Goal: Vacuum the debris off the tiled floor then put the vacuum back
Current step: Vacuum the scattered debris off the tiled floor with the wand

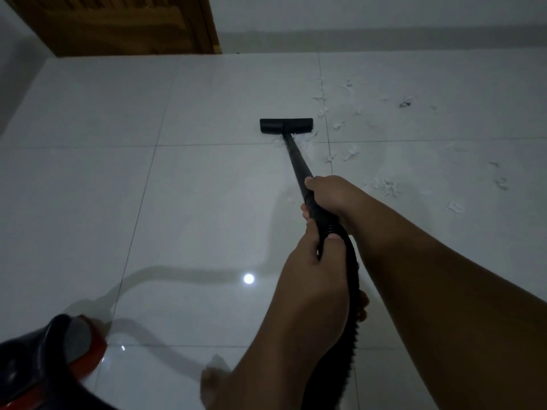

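Right hand (331, 196) and left hand (313, 261) grip the wand (296, 156). Its floor head (286, 126) meets the debris (381, 184) edge; open tiles (118, 187) lie leftward.

Nozzle (286, 126) on floor (207, 202); debris (352, 152) to right; door (118, 25) behind-left.

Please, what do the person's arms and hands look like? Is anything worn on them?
Both forearms are bare, with no sleeves in view. The left hand and the right hand wear no gloves, and I see no watch, bracelet or ring. The light is dim.
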